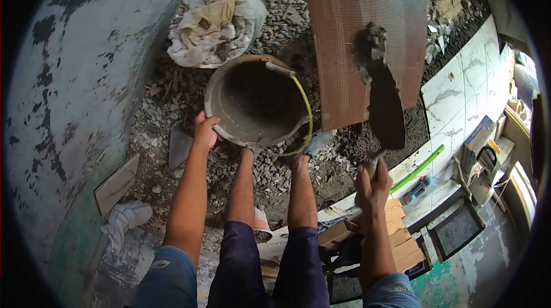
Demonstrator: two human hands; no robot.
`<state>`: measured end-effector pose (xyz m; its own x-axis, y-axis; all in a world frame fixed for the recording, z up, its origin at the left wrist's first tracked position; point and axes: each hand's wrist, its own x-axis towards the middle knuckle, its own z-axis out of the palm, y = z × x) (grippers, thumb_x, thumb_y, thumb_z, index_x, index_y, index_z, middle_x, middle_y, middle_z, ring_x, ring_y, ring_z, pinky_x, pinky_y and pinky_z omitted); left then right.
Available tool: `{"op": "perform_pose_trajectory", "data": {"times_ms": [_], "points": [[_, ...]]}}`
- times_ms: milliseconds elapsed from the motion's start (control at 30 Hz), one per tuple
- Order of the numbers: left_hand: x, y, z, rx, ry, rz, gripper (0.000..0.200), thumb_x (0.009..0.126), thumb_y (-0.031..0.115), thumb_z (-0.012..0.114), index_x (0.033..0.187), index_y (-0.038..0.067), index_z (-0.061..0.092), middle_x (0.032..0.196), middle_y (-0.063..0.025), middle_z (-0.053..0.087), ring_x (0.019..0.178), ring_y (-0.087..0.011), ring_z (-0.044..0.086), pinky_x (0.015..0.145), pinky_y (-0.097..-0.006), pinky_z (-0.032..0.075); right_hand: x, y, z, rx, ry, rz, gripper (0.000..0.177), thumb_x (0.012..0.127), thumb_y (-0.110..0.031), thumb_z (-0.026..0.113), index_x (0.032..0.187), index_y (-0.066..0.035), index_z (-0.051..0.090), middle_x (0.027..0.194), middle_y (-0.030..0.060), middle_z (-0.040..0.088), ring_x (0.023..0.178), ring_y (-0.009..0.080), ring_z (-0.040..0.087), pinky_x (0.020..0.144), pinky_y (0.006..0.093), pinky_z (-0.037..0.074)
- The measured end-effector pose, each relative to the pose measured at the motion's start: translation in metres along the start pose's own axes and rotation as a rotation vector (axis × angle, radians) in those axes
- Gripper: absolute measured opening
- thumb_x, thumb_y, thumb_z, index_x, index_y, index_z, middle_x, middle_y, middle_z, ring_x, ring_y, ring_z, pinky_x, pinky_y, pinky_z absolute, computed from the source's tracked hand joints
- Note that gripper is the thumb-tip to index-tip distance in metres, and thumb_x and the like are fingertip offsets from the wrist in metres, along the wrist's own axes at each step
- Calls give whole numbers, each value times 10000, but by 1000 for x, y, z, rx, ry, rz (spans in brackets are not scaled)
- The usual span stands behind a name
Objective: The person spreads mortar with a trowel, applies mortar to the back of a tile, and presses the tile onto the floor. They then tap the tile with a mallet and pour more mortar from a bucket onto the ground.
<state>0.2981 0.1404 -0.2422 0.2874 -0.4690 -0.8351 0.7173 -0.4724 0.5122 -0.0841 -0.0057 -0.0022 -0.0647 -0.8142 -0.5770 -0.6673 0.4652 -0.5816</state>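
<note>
My left hand (205, 131) grips the near-left rim of a round bucket (216, 97) with a dark, mortar-stained inside and a yellow handle cord. My right hand (373, 184) is closed round the handle of a trowel (386, 107), whose broad dark blade points away from me. Beyond the blade's tip, a lump of wet grey mortar (371, 43) lies on a reddish-brown ribbed tile (338, 38). Whether the blade touches the tile cannot be made out.
Gravel (287, 21) surrounds the bucket, beside a bag of rubbish (218, 24). A worn wall (86, 78) stands left. Marbled tiles (459, 98), a green level (418, 170) and cardboard boxes (400, 236) are at right. My feet stand just behind the bucket.
</note>
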Motion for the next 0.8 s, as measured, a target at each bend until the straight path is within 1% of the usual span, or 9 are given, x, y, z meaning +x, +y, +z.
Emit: {"op": "perform_pose_trajectory", "data": {"times_ms": [67,133,200,267,500,600,633,733,800], "points": [[-1,-2,1,24,15,-15,386,752,-73,542,1135,-33,564,1089,-119,629,1006,-225,595,920,-346,453,-29,-18,9,125,-134,77,245,853,-117,630,1049,16,571,698,76,568,599,117,512,549,284,428],[-7,-1,8,24,-47,9,374,771,-61,546,1144,-32,569,1094,-112,635,988,-214,604,912,-341,458,-44,-49,22,16,-320,84,221,842,-133,630,982,23,561,724,128,572,615,198,554,576,324,445],[-12,-5,11,55,-67,42,337,783,-66,534,1115,-29,587,1065,-94,649,941,-198,616,893,-331,467,-38,-69,44,-298,-514,-73,270,836,-179,621,971,21,498,800,237,591,709,413,602,619,467,470],[-23,-13,19,134,-69,89,300,785,-80,530,1070,-23,603,1020,-78,657,897,-173,620,864,-312,473,-30,-51,82,-488,-500,-204,294,852,-164,570,1072,9,484,822,244,598,744,415,624,625,495,498],[-70,-14,40,90,-37,185,217,797,-92,525,980,-10,607,996,-60,654,895,-126,605,850,-286,463,40,16,220,-899,-200,-328,365,878,-187,513,1120,86,501,840,149,596,682,273,662,551,345,549],[-89,4,40,118,-13,243,215,798,-95,525,981,-14,605,997,-59,654,905,-121,603,858,-282,459,6,7,218,-937,-193,-484,404,886,-203,502,1163,91,506,823,147,588,670,262,660,537,331,547],[-96,12,42,90,-30,255,232,794,-101,526,996,-17,605,1008,-62,652,914,-119,600,862,-282,457,-3,4,209,-939,-305,-499,437,886,-198,494,1203,103,489,849,173,599,691,269,670,530,351,547],[-116,30,49,79,-3,283,253,795,-104,521,1020,-20,602,1018,-65,649,918,-121,600,869,-283,455,-16,-23,181,-900,-459,-395,446,887,-186,486,1218,113,476,867,201,607,697,296,676,554,367,551],[-129,40,52,102,-13,273,288,791,-111,508,1051,-25,596,1042,-72,641,938,-129,595,882,-282,450,-2,-55,159,-824,-407,-362,360,893,-163,462,1137,98,511,869,229,621,695,331,678,586,378,558]]}}
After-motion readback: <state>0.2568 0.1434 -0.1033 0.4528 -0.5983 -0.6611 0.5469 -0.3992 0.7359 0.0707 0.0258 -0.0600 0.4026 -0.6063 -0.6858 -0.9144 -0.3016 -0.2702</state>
